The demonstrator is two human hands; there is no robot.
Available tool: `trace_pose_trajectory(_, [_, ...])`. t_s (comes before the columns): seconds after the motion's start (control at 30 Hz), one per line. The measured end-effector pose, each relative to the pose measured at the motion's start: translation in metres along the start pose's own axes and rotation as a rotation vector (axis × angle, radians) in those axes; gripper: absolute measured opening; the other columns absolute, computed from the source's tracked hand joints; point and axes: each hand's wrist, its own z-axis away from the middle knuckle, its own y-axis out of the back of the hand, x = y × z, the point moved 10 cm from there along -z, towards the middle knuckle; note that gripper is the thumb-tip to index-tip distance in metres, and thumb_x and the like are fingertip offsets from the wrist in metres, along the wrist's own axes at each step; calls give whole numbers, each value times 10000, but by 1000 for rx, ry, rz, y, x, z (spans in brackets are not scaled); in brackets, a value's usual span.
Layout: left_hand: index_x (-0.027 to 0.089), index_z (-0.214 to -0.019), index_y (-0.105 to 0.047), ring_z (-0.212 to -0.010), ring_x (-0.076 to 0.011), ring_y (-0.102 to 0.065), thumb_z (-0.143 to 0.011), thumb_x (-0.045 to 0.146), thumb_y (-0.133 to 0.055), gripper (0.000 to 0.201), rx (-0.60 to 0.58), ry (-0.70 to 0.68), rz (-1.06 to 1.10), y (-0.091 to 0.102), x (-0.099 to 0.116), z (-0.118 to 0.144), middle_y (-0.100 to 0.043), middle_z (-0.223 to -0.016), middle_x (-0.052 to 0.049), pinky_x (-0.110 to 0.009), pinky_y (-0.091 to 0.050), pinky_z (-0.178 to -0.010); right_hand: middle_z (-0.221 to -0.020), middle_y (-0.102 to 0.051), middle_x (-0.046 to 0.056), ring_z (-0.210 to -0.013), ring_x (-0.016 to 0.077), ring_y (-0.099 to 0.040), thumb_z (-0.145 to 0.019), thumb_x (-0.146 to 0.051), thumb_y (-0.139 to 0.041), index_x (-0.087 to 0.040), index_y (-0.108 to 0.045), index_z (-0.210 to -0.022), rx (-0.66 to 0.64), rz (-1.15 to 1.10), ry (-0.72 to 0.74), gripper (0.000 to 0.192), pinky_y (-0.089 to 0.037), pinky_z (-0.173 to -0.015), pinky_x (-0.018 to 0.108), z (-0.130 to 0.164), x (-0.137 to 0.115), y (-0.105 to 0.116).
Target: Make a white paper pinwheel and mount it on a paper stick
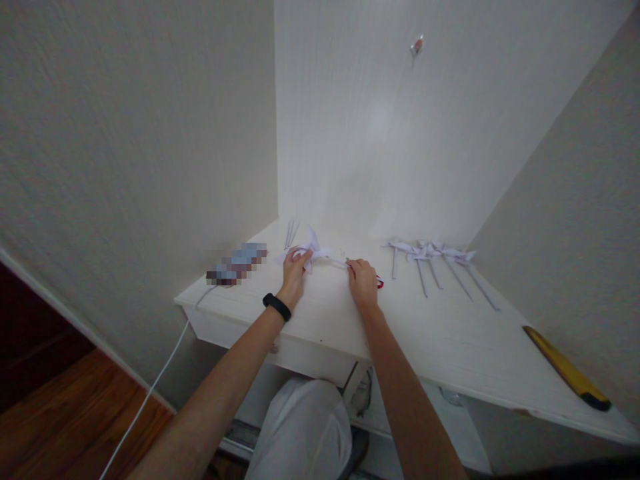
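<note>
A: Starting at the bottom of the frame, both bare forearms reach up toward the middle, over the pale grey trouser knee (300, 427). The left hand (294, 270), with a black wristband (277, 307) behind it, is curled shut on the white folded-paper pinwheel (313, 252) just left of centre.

B: And the right hand (363, 283)?

A: It pinches the thin white stick (336, 262) that runs from the pinwheel, fingers narrow. Something small and red (380, 284) peeks out beside it; I cannot tell what it is.

B: What could go wrong?

A: I judge the paper blades could crease, since the left fingers press right on the folds. If the two hands pull apart, the stick could slip out of the hub.

B: Anything close enough to get knocked?

A: A white cable (160, 377) hangs off the white painted wooden table (450, 340) at lower left; an elbow could snag it. Further right, a row of finished white paper pinwheels (433, 255) lies well apart. A yellow flat tool with a black tip (567, 368) sits near the right edge and could slide off if the table is jolted.
</note>
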Motion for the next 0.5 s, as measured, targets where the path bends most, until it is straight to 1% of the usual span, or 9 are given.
trace_pose_trajectory(0.2, [183,-812,-544,-663,-100,-538,-587,307,-722,313,-4,-22,-50,3,-1,-3,-584,-758,16,-211,-380,-598,-944,-614,72,-917,195,-500,-882,-171,-402,-180,-619,-1021,13,-15,22,258,-320,-758,293,1,-2,0])
trace_pose_trajectory(0.37, [170,-733,-537,-636,-91,-516,-621,282,-694,222,-36,-46,-38,1,0,-3,-563,-717,17,-209,-375,-592,-953,-614,80,-921,198,-497,-886,-171,-395,-175,-617,-1028,21,-18,40,263,-316,-764,293,1,-4,1])
trace_pose_trajectory(0.5, [160,-708,-542,-624,-89,-506,-633,269,-683,194,-41,-70,-24,0,2,-3,-551,-689,18,-209,-373,-591,-951,-616,80,-914,201,-497,-890,-178,-393,-176,-613,-1040,15,-4,44,266,-313,-762,295,1,-5,1])
